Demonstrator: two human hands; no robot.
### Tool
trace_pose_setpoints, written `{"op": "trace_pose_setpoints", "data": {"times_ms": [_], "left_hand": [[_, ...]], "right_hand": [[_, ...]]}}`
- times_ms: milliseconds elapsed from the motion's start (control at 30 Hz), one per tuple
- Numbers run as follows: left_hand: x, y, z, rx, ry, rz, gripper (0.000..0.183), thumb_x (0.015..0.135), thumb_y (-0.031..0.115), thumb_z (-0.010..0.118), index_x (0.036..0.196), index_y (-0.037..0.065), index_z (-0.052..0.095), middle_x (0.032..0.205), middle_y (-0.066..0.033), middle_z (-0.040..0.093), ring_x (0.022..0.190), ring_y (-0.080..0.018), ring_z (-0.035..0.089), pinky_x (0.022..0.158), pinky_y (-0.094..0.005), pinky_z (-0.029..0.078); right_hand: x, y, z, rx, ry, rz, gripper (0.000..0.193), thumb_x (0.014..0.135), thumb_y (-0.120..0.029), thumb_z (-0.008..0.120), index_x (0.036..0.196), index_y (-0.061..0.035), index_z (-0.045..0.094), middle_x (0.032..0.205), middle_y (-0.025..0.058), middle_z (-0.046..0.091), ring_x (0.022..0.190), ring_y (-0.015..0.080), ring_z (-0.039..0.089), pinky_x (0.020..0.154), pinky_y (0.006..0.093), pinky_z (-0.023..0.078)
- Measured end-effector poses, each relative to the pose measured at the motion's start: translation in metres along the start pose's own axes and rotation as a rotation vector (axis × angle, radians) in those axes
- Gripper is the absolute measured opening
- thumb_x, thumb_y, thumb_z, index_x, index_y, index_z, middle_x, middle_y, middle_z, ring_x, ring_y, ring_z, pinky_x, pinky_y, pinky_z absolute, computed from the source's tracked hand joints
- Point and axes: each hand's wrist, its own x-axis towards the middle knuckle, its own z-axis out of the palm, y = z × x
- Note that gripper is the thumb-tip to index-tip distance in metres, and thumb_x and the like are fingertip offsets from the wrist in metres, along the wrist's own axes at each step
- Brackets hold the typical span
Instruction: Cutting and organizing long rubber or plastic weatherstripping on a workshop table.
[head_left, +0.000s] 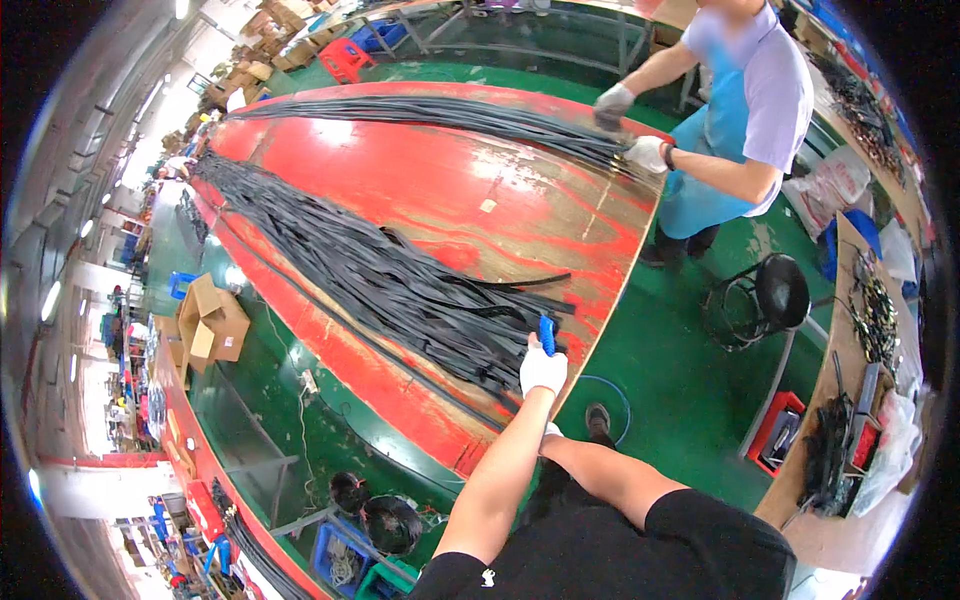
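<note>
My left hand (543, 371), in a white glove, is closed around a small blue tool (547, 334) whose kind I cannot make out. It is over the near end of a long, thick bundle of flat black strips (400, 280) lying along the red table (380, 180). My right hand (551, 430), also in white, is mostly hidden behind my left forearm near the table's edge, so its fingers do not show. A single black strip (340, 315) runs along the table's left side, apart from the bundle.
Across the table, a person in a blue apron (715, 140) handles a second black bundle (430, 112) with gloved hands. A black round-seated stool (780, 292) and a side table (835, 400) with parts are at right. Cardboard boxes (215, 325) stand at left; a blue hose (628, 405) lies on the floor.
</note>
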Motion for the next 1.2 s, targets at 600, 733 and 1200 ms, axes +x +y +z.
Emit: {"op": "trace_pose_setpoints", "data": {"times_ms": [600,733,1200], "left_hand": [[-0.198,-0.155,-0.159,-0.652,0.079,-0.217,0.048,0.094,0.025,0.08,0.133,0.002,0.063,0.089,-0.0001,0.066,0.073,-0.0099,0.058,0.062,-0.0289,0.048],[-0.223,-0.204,-0.15,-0.628,0.071,-0.356,0.035,0.092,0.02,0.079,0.117,0.0,0.063,0.084,-0.0019,0.065,0.067,-0.0112,0.058,0.06,-0.0298,0.048],[-0.249,-0.289,-0.098,-0.443,0.278,-0.401,0.053,0.089,0.024,0.074,0.133,-0.002,0.063,0.083,-0.0109,0.072,0.07,-0.017,0.069,0.067,-0.0324,0.055]], "right_hand": [[-0.01,-0.047,-0.029,-0.629,-0.157,-0.097,0.052,0.1,-0.05,0.057,0.13,-0.0089,0.069,0.137,0.0168,0.068,0.128,0.0377,0.063,0.107,0.0462,0.049],[-0.012,-0.051,-0.027,-0.609,-0.156,-0.081,0.056,0.099,-0.049,0.06,0.133,-0.0045,0.067,0.138,0.0208,0.066,0.129,0.0388,0.062,0.108,0.0451,0.048],[-0.017,-0.054,-0.025,-0.658,-0.13,-0.114,0.059,0.098,-0.048,0.059,0.131,-0.0004,0.067,0.135,0.0247,0.067,0.128,0.0401,0.063,0.108,0.0465,0.048]]}}
